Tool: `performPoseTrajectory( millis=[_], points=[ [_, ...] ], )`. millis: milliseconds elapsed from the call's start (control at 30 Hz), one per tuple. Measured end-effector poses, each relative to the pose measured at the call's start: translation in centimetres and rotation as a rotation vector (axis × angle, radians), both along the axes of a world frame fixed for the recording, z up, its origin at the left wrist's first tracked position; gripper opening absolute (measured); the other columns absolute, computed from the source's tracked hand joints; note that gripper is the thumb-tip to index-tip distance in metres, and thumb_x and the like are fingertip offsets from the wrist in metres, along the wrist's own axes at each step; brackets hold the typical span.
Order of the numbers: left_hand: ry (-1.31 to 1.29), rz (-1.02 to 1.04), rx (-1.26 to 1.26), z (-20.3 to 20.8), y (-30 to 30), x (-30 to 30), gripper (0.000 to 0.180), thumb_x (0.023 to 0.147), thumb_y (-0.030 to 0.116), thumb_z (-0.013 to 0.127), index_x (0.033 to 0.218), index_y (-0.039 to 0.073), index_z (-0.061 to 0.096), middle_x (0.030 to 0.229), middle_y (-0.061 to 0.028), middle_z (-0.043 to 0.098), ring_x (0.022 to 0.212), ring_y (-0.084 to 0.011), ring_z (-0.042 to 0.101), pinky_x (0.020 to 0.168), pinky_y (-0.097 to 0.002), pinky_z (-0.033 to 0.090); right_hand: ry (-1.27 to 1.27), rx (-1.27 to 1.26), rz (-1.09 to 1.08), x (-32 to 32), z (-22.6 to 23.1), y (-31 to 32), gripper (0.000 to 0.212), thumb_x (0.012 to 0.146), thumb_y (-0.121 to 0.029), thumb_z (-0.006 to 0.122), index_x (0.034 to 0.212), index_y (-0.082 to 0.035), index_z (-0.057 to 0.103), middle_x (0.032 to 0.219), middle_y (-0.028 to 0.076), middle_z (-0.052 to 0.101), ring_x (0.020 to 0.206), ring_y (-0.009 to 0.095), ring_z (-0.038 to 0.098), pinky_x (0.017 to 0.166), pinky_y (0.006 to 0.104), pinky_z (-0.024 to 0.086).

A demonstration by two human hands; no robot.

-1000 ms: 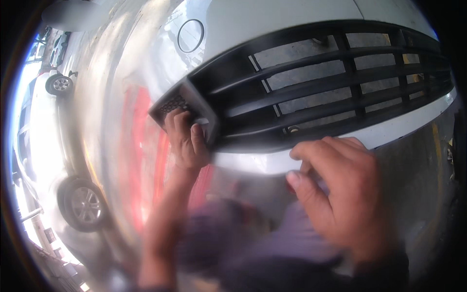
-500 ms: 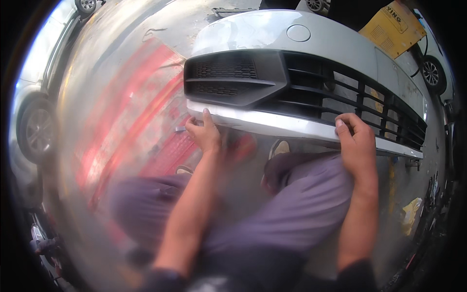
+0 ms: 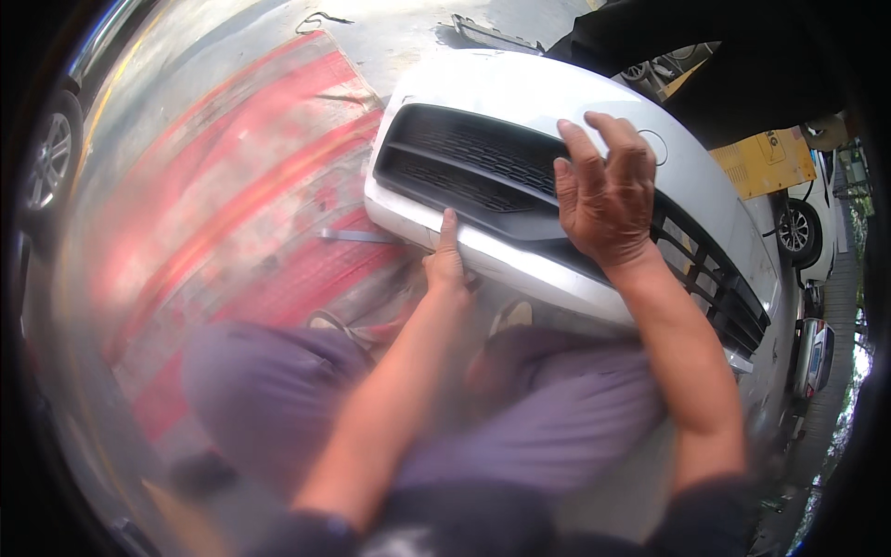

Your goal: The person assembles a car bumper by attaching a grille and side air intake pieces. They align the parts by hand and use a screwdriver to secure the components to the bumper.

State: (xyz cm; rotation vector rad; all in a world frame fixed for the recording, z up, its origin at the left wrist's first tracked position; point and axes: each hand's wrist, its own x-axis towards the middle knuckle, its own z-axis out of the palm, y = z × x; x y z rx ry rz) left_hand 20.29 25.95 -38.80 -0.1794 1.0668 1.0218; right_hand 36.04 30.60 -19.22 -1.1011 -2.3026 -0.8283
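Note:
A white car bumper point(image 3: 529, 85) with a black grille insert point(image 3: 464, 153) lies tilted in front of my knees. My left hand point(image 3: 445, 262) grips its lower lip near the left end. The thumb presses on the white face, and the other fingers are mostly hidden beneath the edge. Over the middle of the grille, my right hand point(image 3: 605, 190) is raised with its fingers spread and slightly bent. Nothing is in it. It covers part of the black insert, and any contact with the bumper cannot be made out.
A worn red-and-white sheet point(image 3: 232, 176) covers the ground at left, with a thin grey strip point(image 3: 355, 236) beside the bumper. Behind the bumper are a large dark shape point(image 3: 715, 46) and a yellow box-shaped machine point(image 3: 772, 160). Car wheels point(image 3: 54, 153) stand at both sides.
My right hand has let go of the lower lip and lifted over the grille. The bumper appears turned and shifted in view; my left hand sits further along the lip from its left end.

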Motion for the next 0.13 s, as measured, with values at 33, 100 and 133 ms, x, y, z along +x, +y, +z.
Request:
performPoseTrajectory(
  millis=[33, 100, 133],
  points=[
    [0.041, -0.036, -0.022, 0.6, 0.0, 0.4, 0.098, 0.083, 0.067, 0.085, 0.146, -0.001, 0.052, 0.130, -0.0134, 0.067, 0.104, -0.0280, 0.067, 0.088, -0.0438, 0.053, -0.238, -0.191, -0.097, 1.5, -3.8, 0.5, 0.050, 0.091, -0.012, 0.070, 0.140, -0.017, 0.063, 0.136, 0.012, 0.054, 0.126, 0.032, 0.054, 0.105, 0.0457, 0.044],
    [0.119, -0.021, 0.085, -0.8, 0.4, -0.1, 0.105, 0.085, 0.065, 0.085, 0.158, 0.004, 0.043, 0.148, -0.0166, 0.057, 0.130, -0.0313, 0.055, 0.101, -0.0584, 0.046, -0.177, -0.244, -0.084, 0.1, -4.0, 2.0, 0.053, 0.091, -0.013, 0.069, 0.143, -0.019, 0.061, 0.139, 0.012, 0.053, 0.132, 0.031, 0.053, 0.107, 0.0482, 0.044],
    [0.114, -0.007, 0.085, -1.6, 0.5, -0.4, 0.105, 0.085, 0.065, 0.085, 0.158, 0.004, 0.043, 0.148, -0.0166, 0.057, 0.130, -0.0313, 0.055, 0.101, -0.0584, 0.046, -0.174, -0.287, -0.108, 0.0, -4.3, 2.7, 0.055, 0.091, -0.013, 0.070, 0.145, -0.019, 0.060, 0.139, 0.012, 0.054, 0.133, 0.032, 0.052, 0.107, 0.0490, 0.044]
  ],
)
